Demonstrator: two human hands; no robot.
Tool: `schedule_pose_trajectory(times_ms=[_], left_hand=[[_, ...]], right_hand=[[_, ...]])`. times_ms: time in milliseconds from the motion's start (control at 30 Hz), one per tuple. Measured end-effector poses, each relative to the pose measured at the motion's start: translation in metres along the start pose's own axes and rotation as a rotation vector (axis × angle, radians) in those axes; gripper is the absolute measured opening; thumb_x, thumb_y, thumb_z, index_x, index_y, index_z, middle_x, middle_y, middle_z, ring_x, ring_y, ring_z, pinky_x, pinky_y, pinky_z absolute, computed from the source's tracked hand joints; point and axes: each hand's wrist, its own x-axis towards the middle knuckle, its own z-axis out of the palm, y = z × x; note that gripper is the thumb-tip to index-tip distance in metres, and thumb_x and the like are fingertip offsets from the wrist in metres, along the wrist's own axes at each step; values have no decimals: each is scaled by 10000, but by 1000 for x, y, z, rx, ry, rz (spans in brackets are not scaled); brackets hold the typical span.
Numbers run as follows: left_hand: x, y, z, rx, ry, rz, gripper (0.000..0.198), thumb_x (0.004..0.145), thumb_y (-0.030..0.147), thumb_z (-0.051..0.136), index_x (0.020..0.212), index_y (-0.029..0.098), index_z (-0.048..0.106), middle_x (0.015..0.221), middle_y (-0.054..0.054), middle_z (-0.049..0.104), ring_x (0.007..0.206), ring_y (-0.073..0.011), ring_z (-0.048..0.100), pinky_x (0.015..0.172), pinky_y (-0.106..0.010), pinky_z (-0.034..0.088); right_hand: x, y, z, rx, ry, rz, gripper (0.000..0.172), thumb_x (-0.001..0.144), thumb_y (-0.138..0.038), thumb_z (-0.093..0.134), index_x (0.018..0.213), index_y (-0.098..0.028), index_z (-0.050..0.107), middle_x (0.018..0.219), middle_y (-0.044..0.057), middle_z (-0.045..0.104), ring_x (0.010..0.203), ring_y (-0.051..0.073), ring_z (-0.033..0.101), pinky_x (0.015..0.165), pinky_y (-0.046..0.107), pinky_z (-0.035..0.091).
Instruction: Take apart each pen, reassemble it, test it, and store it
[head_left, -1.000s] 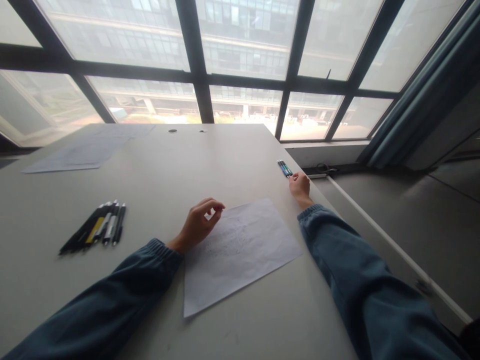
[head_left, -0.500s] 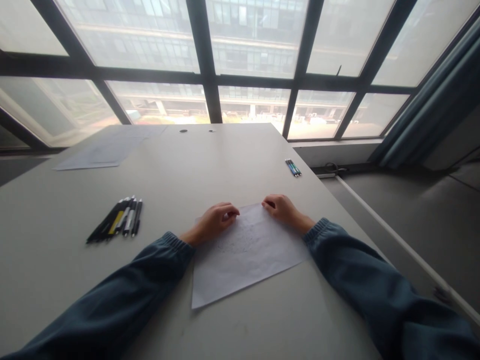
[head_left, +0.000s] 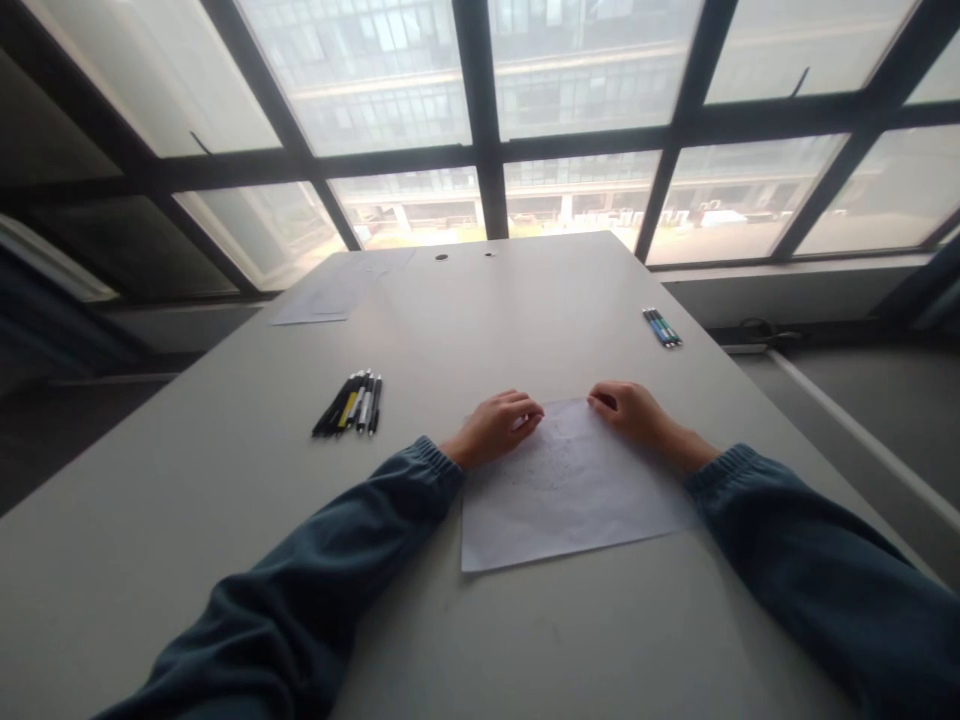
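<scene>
A white sheet of paper (head_left: pixel 577 520) with faint pencil-like marks lies on the table in front of me. My left hand (head_left: pixel 499 425) rests over its upper left part, the fingers bent and the thumb drawn in close to them at the far edge. At that same edge, a little to the right, my right hand (head_left: pixel 630 412) is curled with thumb and forefinger brought together on the paper. A short stretch of the edge shows between both hands. No pen is visible in either hand.
Several pens (head_left: pixel 351 405), mostly black, lie bunched to the left on the white table (head_left: pixel 517 330). Several blue and green pens (head_left: pixel 661 327) lie near the right edge. More paper sheets (head_left: pixel 322 295) lie at the far left. Windows (head_left: pixel 577 190) stand beyond the table.
My view has turned left, so the table, pens and paper appear farther right. Both hands keep nearly the same place and pose on the sheet.
</scene>
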Motion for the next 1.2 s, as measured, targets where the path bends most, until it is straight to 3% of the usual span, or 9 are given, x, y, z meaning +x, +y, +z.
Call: schedule_pose_trajectory(times_ms=[167,333,433,567,700,800,900,1033,1200], left_hand=[[-3,7,-15,102,118,-80,181,967,212,523,967,199,703,940,-49,724,895,-175,639,830,-297,494],[-5,-3,-58,106,257,-267,165,932,238,565,953,197,723,930,-43,740,863,-167,666,786,-279,512],[-17,-24,-96,133,298,-423,164,893,270,607,944,186,738,883,-38,754,812,-166,689,774,-274,520],[-52,-66,-149,221,313,-730,196,834,309,656,935,179,762,820,-45,763,783,-185,708,747,-266,525],[-88,-104,-185,277,269,-972,218,771,316,703,924,182,782,912,-59,780,864,-196,713,785,-254,516],[-101,-121,-193,311,132,-1085,232,764,365,719,895,188,792,927,-62,782,913,-205,707,799,-257,503],[-103,-129,-187,305,66,-1131,236,740,382,742,854,182,796,876,-68,780,847,-210,706,754,-262,502],[-100,-134,-179,310,25,-1152,230,713,391,764,820,190,798,829,-67,772,811,-214,698,730,-266,502],[-105,-141,-189,354,31,-1180,244,701,382,778,855,194,798,913,-86,778,871,-230,698,771,-275,509]], right_hand=[[-1,3,1,-2,-19,-1,231,918,-331,529,840,-203,705,792,41,717,691,172,598,656,279,377],[-2,7,3,8,-28,8,243,910,-347,527,849,-204,713,793,43,725,697,179,613,654,281,390],[-1,7,3,4,-30,14,239,904,-347,530,848,-208,716,798,43,732,706,184,628,653,279,396],[-1,5,2,-8,-36,23,258,912,-362,516,853,-214,720,800,46,737,715,191,642,659,280,403],[-1,5,1,-10,-32,34,268,909,-378,518,855,-217,725,790,49,739,704,192,643,651,281,395],[-1,6,2,-13,-29,37,273,911,-384,518,853,-217,726,787,50,740,694,191,641,638,281,388],[-1,7,2,-20,-31,35,270,913,-382,516,849,-215,718,772,48,734,686,191,636,633,282,385],[-1,6,0,-19,-31,38,271,914,-386,513,839,-214,709,762,46,728,681,190,629,634,283,384],[-1,4,-1,-13,-30,49,272,907,-389,519,840,-214,715,771,48,732,690,193,633,640,284,387]])
